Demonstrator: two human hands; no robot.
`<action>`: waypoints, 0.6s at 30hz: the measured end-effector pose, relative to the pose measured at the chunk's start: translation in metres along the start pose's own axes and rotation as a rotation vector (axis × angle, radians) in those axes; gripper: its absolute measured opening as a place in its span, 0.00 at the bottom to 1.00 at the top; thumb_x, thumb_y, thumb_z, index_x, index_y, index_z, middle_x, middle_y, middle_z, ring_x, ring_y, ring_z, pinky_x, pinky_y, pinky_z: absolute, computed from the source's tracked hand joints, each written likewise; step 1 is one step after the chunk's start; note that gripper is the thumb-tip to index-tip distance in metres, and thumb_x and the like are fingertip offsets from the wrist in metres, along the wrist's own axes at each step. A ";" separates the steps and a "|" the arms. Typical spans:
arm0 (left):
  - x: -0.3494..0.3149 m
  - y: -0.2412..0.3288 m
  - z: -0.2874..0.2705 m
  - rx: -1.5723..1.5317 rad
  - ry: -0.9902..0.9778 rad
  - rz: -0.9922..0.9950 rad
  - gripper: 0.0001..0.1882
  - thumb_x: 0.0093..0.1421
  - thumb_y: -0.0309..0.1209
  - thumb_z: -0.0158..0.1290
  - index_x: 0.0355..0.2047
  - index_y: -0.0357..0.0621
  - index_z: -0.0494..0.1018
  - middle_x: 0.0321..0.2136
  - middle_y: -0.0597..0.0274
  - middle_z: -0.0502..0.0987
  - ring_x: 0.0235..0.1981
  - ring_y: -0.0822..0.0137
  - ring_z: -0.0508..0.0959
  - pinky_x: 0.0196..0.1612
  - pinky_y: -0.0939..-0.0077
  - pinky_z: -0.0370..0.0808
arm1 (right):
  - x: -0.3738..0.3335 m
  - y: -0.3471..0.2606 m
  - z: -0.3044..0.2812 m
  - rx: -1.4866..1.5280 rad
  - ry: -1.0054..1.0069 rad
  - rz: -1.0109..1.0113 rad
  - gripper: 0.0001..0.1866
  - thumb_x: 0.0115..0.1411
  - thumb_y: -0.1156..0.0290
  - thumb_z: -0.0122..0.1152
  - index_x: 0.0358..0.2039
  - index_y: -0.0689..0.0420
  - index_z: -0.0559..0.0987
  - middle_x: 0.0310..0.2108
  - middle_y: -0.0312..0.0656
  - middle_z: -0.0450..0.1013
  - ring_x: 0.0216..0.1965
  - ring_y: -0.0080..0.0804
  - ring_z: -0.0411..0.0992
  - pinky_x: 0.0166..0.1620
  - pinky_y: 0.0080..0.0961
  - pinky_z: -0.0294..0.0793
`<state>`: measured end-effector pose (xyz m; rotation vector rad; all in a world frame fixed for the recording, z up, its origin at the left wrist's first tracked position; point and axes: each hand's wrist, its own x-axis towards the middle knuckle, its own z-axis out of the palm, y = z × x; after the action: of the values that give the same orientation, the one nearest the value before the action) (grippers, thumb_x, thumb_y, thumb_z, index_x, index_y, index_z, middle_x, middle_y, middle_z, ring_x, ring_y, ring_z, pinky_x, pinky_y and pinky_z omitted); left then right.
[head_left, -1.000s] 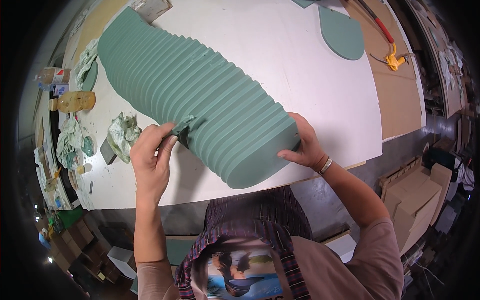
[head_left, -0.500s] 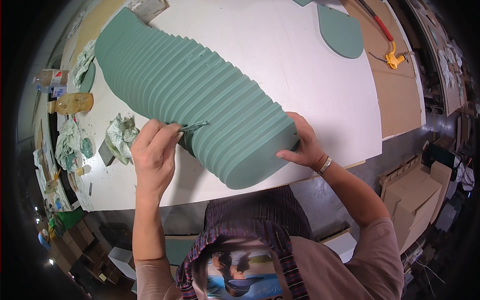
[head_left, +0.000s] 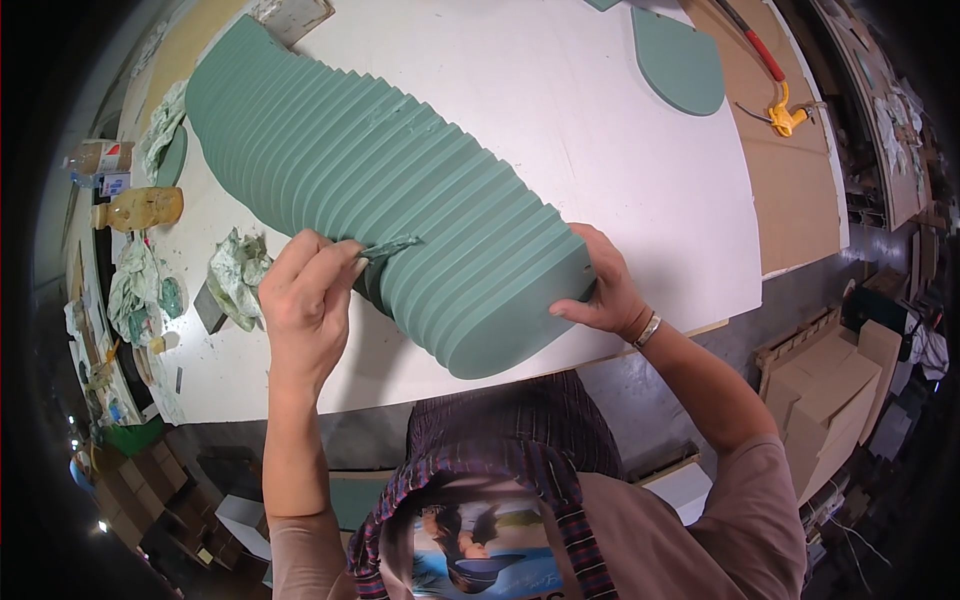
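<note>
I pinch a crumpled green scrap against a long row of green panels, partway along its near side.

The row (head_left: 330, 140) stands on the white surface (head_left: 640, 190), running from upper left toward me, its round-ended panels packed closely. My left hand (head_left: 308, 290) has the scrap (head_left: 397, 245) between thumb and fingers, at a gap between panels; my right hand (head_left: 605, 285) steadies the end panel (head_left: 515, 325), thumb on its face. The work looks unfinished: streaky marks show on upper edges mid-row, and I cannot tell which panels are done. A single panel (head_left: 680, 62) lies apart, upper right.
</note>
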<state>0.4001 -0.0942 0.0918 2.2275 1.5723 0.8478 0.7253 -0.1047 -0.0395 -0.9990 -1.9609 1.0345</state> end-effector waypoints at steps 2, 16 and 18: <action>-0.001 -0.002 0.000 0.002 -0.003 0.006 0.07 0.50 0.14 0.59 0.31 0.35 0.77 0.20 0.60 0.66 0.20 0.65 0.68 0.23 0.73 0.64 | 0.000 0.000 0.000 -0.003 0.006 -0.001 0.44 0.47 0.52 0.73 0.60 0.61 0.69 0.55 0.51 0.71 0.57 0.50 0.68 0.61 0.40 0.64; 0.003 0.011 0.004 -0.084 -0.062 -0.042 0.06 0.51 0.15 0.59 0.30 0.34 0.77 0.20 0.60 0.66 0.17 0.68 0.65 0.21 0.74 0.61 | 0.003 -0.004 -0.002 0.005 -0.017 0.033 0.44 0.47 0.51 0.73 0.60 0.61 0.69 0.54 0.51 0.71 0.56 0.50 0.68 0.60 0.40 0.65; 0.004 0.014 0.004 -0.086 -0.078 -0.077 0.06 0.52 0.15 0.58 0.31 0.31 0.75 0.20 0.60 0.66 0.20 0.68 0.67 0.24 0.75 0.62 | 0.002 -0.004 -0.002 0.004 -0.012 0.032 0.44 0.47 0.51 0.73 0.60 0.61 0.69 0.54 0.51 0.71 0.56 0.50 0.68 0.60 0.40 0.65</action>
<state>0.4141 -0.0949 0.0974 2.1008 1.5451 0.7825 0.7244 -0.1035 -0.0346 -1.0273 -1.9573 1.0641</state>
